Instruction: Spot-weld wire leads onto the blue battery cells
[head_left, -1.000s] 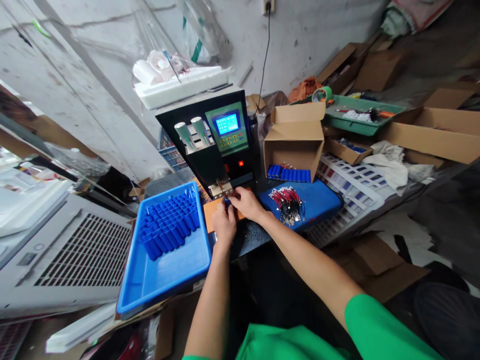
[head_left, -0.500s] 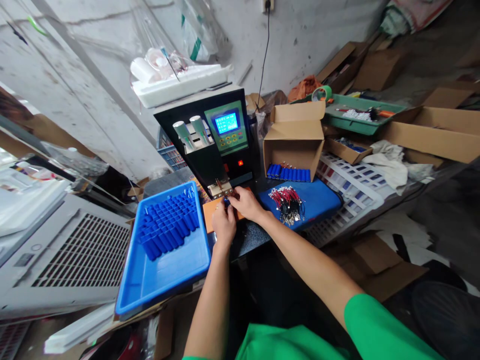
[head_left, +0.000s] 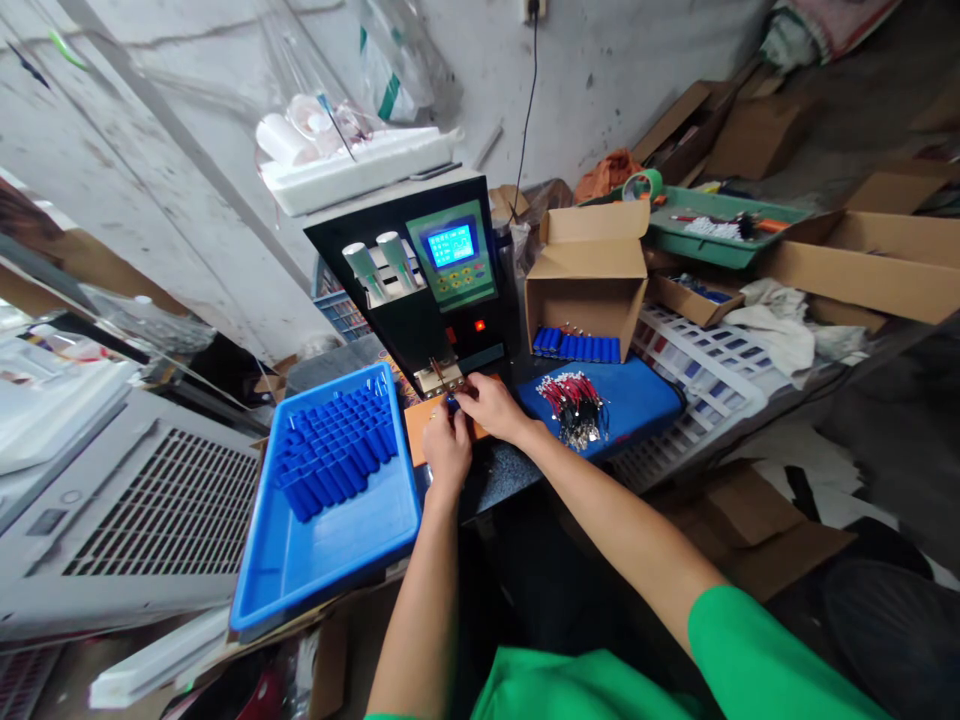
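A black spot welder (head_left: 405,340) with a lit blue screen (head_left: 452,245) stands in front of me. Under its two thin electrodes (head_left: 438,374), my left hand (head_left: 447,446) is closed on a small blue battery cell (head_left: 451,403), mostly hidden by the fingers. From the right, my right hand (head_left: 491,405) pinches at the same cell, close to the electrode tips; whether it also grips a lead is too small to tell. Both hands are over an orange board (head_left: 418,425). Red and black wire leads (head_left: 577,408) lie in a pile on a blue pad (head_left: 646,397) to the right.
A blue tray (head_left: 330,545) on the left holds many blue cells (head_left: 337,445). An open cardboard box (head_left: 587,290) behind the pad has a row of blue cells with leads (head_left: 577,345). White plastic crates (head_left: 705,370) and a green tray (head_left: 720,250) stand farther right.
Both hands keep nearly the same place and hold at the electrodes. The graphic on the welder's screen looks different. The view has shifted very slightly.
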